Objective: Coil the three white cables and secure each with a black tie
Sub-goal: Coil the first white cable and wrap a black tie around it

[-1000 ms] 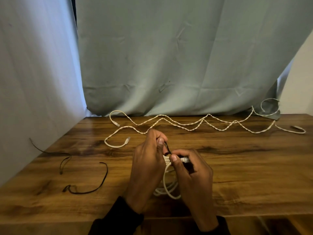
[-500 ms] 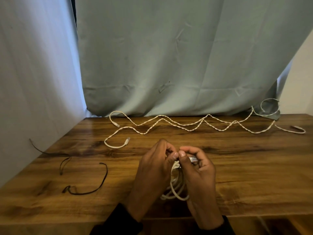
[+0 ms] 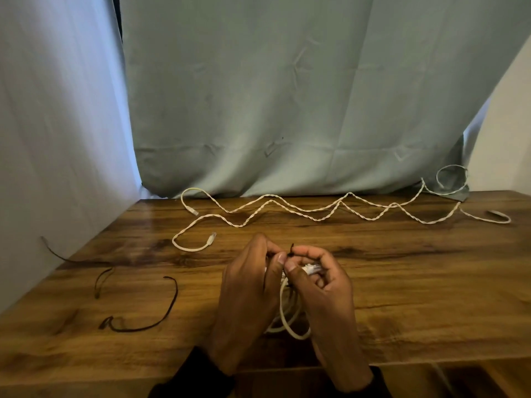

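Coiled white cable [image 3: 290, 314], round loops of thin cord with a clear plug [image 3: 311, 268] at one end: held just above the brown wood-grain table [image 3: 416, 297], near its front edge, between both hands. Short black tie [image 3: 291, 251], thin strip: at the top of the coil, one end sticking up between the two thumbs. Left hand [image 3: 250, 294]: fingers curled, thumb and forefinger pinching the tie at the coil's top. Right hand [image 3: 321, 285]: fingers curled round the coil's upper part and the plug, thumb tip pressed by the tie. Two loose white cables [image 3: 287, 209], twisted together in a zigzag: along the table's far edge, running from its left part to its right corner, plug ends lying free at the left. Long black tie [image 3: 161, 317], curved: on the table, left of the coil. Second black tie [image 3: 100, 281], bent: farther left, near the table's left edge. Pale blue-grey cloth backdrop [image 3: 287, 96], creased: hanging behind the table's far edge. Dark sleeves [image 3: 198, 374]: at both wrists.
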